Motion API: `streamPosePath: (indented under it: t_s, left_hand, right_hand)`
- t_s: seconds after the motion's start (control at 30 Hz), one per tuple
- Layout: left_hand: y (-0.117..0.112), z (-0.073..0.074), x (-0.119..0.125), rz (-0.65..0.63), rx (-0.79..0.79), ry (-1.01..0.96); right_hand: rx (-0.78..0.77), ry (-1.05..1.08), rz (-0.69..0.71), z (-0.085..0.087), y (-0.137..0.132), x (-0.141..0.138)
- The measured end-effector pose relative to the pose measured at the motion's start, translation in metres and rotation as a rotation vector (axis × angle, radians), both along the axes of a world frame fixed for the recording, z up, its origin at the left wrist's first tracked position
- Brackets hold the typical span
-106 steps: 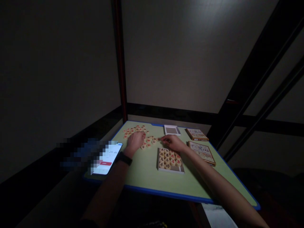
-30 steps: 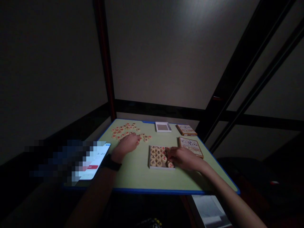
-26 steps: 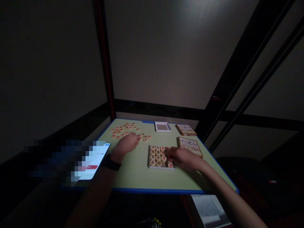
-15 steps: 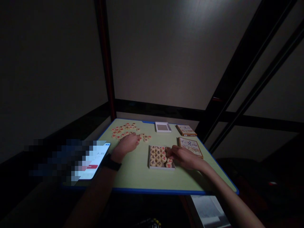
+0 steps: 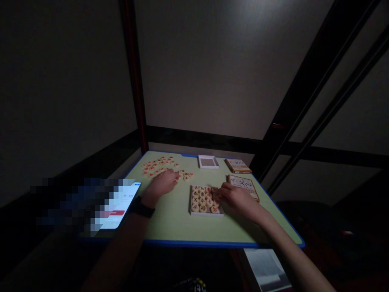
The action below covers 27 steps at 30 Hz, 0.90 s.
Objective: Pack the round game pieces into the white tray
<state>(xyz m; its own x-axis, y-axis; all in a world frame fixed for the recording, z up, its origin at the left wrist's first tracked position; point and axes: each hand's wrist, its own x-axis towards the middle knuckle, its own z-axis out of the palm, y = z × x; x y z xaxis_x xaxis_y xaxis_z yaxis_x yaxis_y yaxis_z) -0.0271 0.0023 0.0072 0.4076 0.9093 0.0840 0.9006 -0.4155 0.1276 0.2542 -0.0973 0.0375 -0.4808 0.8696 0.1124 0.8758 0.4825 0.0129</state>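
Observation:
My left hand (image 5: 162,183), with a dark band on its wrist, is closed with the fingers curled down among the loose xiangqi pieces (image 5: 153,167); a red-marked piece shows at its fingertips. My right hand (image 5: 237,198) is closed, its fingertips pinched at a xiangqi piece (image 5: 216,202) on the right side of the shallow white box (image 5: 207,214). Rows of round wooden pieces with black and red characters, such as a black-marked one (image 5: 202,201), lie face up in that box. My right fingers partly hide its right column.
At the back of the green, blue-edged table (image 5: 176,227) stands another white box tray (image 5: 208,162). Two printed box lids (image 5: 238,166) (image 5: 244,187) lie at the right. A lit phone (image 5: 123,205) rests by the left edge. Walls rise behind the table.
My right fingers have shifted slightly in the box, and the red-marked pieces at its lower right have moved into a more even column. My left hand has stayed nearly still.

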Motion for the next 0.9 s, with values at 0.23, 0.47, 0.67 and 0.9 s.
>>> streamPosePath:
  t_s: [0.23,0.47,0.67,0.9]
  left_hand:
    - [0.000,0.000,-0.001,-0.006,-0.012,-0.009]
    - [0.001,-0.003,-0.001,0.005,0.004,-0.008]
    - [-0.001,0.000,-0.001,0.004,-0.010,-0.011]
    - [0.002,-0.004,-0.002,0.002,0.009,-0.009]
  right_hand:
    - [-0.041,0.089,0.115,-0.002,0.000,-0.001]
    - [-0.068,0.092,0.122,-0.001,0.000,-0.002]
    - [-0.061,0.090,0.128,-0.006,0.003,-0.003]
    - [-0.093,0.268,0.203,-0.006,0.002,0.004]
